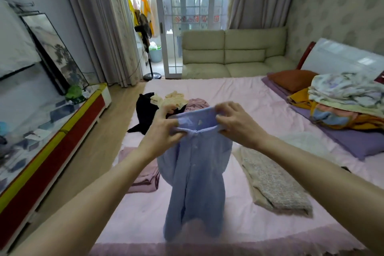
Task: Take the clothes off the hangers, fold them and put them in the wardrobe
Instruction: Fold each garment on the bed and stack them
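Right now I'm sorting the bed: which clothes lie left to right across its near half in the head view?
Folded mauve garment → blue buttoned garment held up by both hands → folded speckled beige garment.

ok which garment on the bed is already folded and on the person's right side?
The speckled beige-grey garment, folded flat to the right of the blue shirt that both hands hold up. The folded mauve one lies on the left; the black, cream and pink ones lie unfolded farther back.

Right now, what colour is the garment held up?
Light blue garment, buttoned front, clearest in the head view.
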A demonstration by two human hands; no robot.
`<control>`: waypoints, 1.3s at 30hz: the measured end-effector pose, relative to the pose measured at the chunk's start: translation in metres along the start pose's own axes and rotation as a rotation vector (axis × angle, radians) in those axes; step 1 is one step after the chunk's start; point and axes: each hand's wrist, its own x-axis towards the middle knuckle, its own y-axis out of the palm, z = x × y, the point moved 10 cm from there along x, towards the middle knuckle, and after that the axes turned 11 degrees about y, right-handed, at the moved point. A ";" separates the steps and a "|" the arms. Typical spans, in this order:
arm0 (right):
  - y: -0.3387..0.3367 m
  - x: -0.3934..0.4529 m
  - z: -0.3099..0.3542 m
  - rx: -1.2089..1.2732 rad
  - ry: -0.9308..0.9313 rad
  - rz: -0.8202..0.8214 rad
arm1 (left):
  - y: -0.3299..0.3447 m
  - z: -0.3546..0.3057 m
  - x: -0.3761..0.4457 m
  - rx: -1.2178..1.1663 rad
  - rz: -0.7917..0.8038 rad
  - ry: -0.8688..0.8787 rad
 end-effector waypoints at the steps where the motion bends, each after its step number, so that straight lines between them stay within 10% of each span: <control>1: -0.014 -0.003 -0.008 0.072 0.164 -0.037 | -0.006 0.005 -0.006 -0.073 -0.011 -0.102; 8: 0.023 -0.068 -0.027 0.625 1.032 0.315 | 0.007 -0.008 -0.024 -0.169 0.131 -0.269; 18: 0.003 -0.082 0.052 1.045 0.972 1.081 | -0.041 -0.051 0.009 0.021 0.356 -0.063; 28: 0.045 -0.096 0.007 0.653 0.985 0.966 | 0.022 -0.019 -0.036 0.243 0.826 -0.228; 33: 0.080 -0.107 -0.027 0.689 1.050 0.732 | 0.052 0.027 -0.040 0.573 0.795 -0.346; 39: 0.186 -0.112 -0.096 0.177 0.825 0.960 | 0.139 0.102 -0.032 0.581 0.785 -0.437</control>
